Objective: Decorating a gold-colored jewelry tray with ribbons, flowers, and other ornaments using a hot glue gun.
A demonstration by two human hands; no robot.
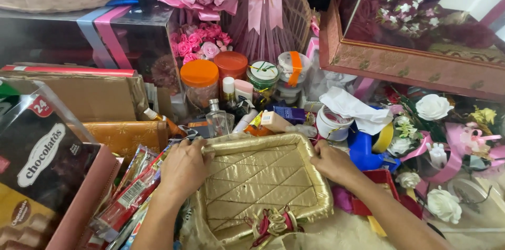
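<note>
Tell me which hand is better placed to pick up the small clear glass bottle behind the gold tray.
Left, probably. The left hand grips the gold quilted tray at its far left corner, just below the clear glass bottle. The right hand holds the tray's right edge, farther away.

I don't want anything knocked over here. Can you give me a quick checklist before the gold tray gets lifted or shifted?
1. Left hand has a grip on the gold tray at its left rim: ok.
2. Right hand on the right rim: ok.
3. Tray inside bare: ok.
4. Ribbon bow lying on the near rim, fastened or loose: cannot tell.
5. Room behind the tray: not ok, the small glass bottle and jars stand close.
</note>
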